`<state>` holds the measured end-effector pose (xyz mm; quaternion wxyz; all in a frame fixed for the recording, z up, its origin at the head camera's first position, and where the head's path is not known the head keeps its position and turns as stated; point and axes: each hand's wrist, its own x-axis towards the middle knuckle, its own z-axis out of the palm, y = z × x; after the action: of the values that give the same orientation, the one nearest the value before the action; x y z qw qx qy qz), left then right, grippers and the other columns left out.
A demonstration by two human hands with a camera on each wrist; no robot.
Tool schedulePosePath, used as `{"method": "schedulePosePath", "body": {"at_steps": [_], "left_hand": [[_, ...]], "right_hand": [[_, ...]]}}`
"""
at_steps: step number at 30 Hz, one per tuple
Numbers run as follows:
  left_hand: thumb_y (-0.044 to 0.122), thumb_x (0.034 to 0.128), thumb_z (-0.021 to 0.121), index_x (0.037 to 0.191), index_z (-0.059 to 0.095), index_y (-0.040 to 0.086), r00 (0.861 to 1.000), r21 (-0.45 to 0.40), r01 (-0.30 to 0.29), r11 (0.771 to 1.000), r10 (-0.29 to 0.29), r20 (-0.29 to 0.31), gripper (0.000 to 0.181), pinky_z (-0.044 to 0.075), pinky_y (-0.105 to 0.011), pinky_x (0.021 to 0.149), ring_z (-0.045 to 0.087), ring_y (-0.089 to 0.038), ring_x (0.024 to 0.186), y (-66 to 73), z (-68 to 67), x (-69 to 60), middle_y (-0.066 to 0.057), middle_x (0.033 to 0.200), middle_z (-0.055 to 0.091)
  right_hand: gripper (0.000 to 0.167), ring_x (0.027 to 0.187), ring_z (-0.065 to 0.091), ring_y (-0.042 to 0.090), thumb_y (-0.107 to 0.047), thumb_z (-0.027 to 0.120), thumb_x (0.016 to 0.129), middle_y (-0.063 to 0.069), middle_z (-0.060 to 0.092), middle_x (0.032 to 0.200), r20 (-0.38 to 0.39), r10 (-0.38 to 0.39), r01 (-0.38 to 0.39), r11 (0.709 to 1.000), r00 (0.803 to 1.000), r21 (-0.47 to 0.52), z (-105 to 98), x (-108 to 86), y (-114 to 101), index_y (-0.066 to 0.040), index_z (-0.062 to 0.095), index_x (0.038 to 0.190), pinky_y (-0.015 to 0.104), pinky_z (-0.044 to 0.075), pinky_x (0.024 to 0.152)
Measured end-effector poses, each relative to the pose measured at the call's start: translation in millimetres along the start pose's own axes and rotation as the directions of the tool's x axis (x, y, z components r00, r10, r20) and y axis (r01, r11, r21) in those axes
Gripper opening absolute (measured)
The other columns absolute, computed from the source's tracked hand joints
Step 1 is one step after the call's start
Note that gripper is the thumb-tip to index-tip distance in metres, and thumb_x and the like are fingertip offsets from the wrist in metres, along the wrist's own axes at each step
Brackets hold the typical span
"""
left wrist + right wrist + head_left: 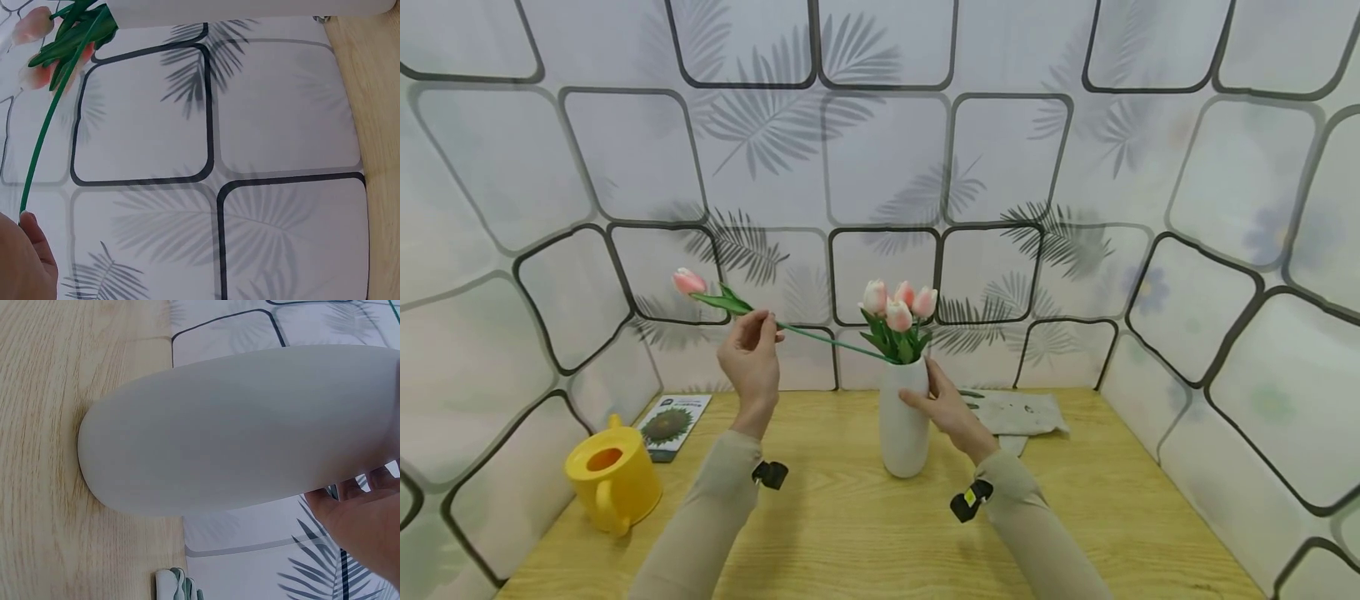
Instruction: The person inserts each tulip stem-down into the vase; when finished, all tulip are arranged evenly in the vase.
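Note:
A white vase (904, 425) stands upright on the table with several pink-and-white tulips (898, 315) in its mouth. My left hand (751, 358) pinches the green stem of one more tulip (688, 282), whose bloom points up and left. That stem slants down to the right, its lower end at the vase's rim; whether it is inside, I cannot tell. My right hand (946, 408) grips the upper right side of the vase, thumb across the front. In the right wrist view the vase (237, 431) fills the middle, and its base rests on the wood.
A yellow watering can (617, 479) stands on the table (835, 517) at the left. Behind it lies a card with a sunflower picture (673, 425). A pale folded cloth item (1018, 412) lies right of the vase. Patterned walls enclose the table's back and sides.

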<state>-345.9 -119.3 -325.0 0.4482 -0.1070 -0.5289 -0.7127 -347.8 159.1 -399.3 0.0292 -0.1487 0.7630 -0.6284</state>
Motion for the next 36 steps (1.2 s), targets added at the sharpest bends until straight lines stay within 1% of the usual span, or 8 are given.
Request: {"method": "schedulePosePath", "body": {"at_steps": [4,9,15,19,23,26,31,36], "left_hand": [[0.009,0.0930,0.067,0.102,0.072,-0.001,0.995,0.024,-0.085,0.996,0.083,0.047,0.014,0.056,-0.019,0.065,0.065,-0.011,0.071,9.3,4.4,-3.3,0.004,0.089,0.070],[0.008,0.0938,0.066,0.102,0.072,-0.003,0.972,0.061,-0.214,0.975,0.207,0.110,0.016,0.055,-0.019,0.064,0.063,-0.005,0.067,18.5,12.4,-5.3,0.004,0.088,0.069],[0.003,0.0931,0.065,0.101,0.071,-0.004,0.964,0.094,-0.254,0.963,0.244,0.108,0.013,0.052,-0.015,0.060,0.061,-0.001,0.063,21.0,17.3,-8.1,-0.008,0.086,0.070],[0.002,0.0932,0.064,0.102,0.071,-0.006,0.952,0.104,-0.291,0.951,0.277,0.130,0.013,0.052,-0.015,0.061,0.060,-0.001,0.065,24.6,20.7,-9.8,-0.016,0.087,0.070],[0.003,0.0935,0.064,0.103,0.071,-0.003,0.949,0.112,-0.297,0.948,0.281,0.142,0.013,0.051,-0.015,0.063,0.060,-0.001,0.069,27.3,24.2,-8.7,-0.018,0.091,0.070],[0.002,0.0929,0.064,0.102,0.072,-0.001,0.943,0.136,-0.321,0.937,0.302,0.142,0.013,0.051,-0.013,0.065,0.062,-0.002,0.073,28.0,27.1,-7.4,-0.017,0.092,0.071],[-0.003,0.0903,0.065,0.099,0.073,-0.001,0.911,0.161,-0.402,0.901,0.378,0.162,0.012,0.049,-0.011,0.065,0.063,-0.006,0.075,27.7,33.4,-8.8,-0.018,0.089,0.073],[-0.006,0.0894,0.065,0.099,0.072,-0.003,0.879,0.135,-0.456,0.879,0.423,0.219,0.012,0.049,-0.011,0.065,0.066,-0.020,0.076,25.0,39.4,-15.3,-0.019,0.088,0.071]], "right_hand": [[0.090,0.152,0.015,0.029,-0.039,0.068,0.093,0.003,0.016,0.164,0.001,-0.002,0.002,1.000,1.000,-0.003,0,-0.2,0,-0.025,0.008,0.158,0.059,0.023,0.118],[0.091,0.152,0.012,0.029,-0.036,0.066,0.094,0.004,0.013,0.165,0.011,0.007,-0.007,1.000,1.000,-0.002,-2,0.6,-2,-0.024,0.004,0.159,0.059,0.021,0.119],[0.092,0.152,0.011,0.031,-0.031,0.065,0.095,0.008,0.009,0.165,0.039,0.043,-0.043,0.999,0.998,-0.006,-2,-7.9,-19,-0.017,0.000,0.159,0.057,0.022,0.119],[0.092,0.152,0.011,0.032,-0.029,0.065,0.096,0.010,0.009,0.165,0.042,0.037,-0.037,0.999,0.998,0.001,2,-17.0,-30,-0.014,0.000,0.159,0.058,0.021,0.119],[0.093,0.152,0.009,0.032,-0.030,0.066,0.095,0.009,0.006,0.166,0.049,0.031,-0.031,0.999,0.998,0.009,2,-17.5,-29,-0.015,-0.001,0.159,0.058,0.021,0.119],[0.093,0.152,0.009,0.031,-0.031,0.065,0.095,0.008,0.006,0.166,0.049,0.043,-0.043,0.999,0.998,0.007,2,-17.8,-29,-0.016,-0.001,0.159,0.058,0.020,0.120],[0.090,0.152,0.012,0.031,-0.029,0.065,0.096,0.008,0.011,0.165,0.040,0.043,-0.044,0.999,0.998,0.014,2,-17.0,-30,-0.017,0.002,0.159,0.058,0.022,0.119],[0.089,0.152,0.014,0.031,-0.030,0.065,0.096,0.008,0.012,0.165,0.044,0.031,-0.031,0.999,0.999,0.010,2,-16.4,-29,-0.018,0.004,0.159,0.058,0.023,0.118]]}}
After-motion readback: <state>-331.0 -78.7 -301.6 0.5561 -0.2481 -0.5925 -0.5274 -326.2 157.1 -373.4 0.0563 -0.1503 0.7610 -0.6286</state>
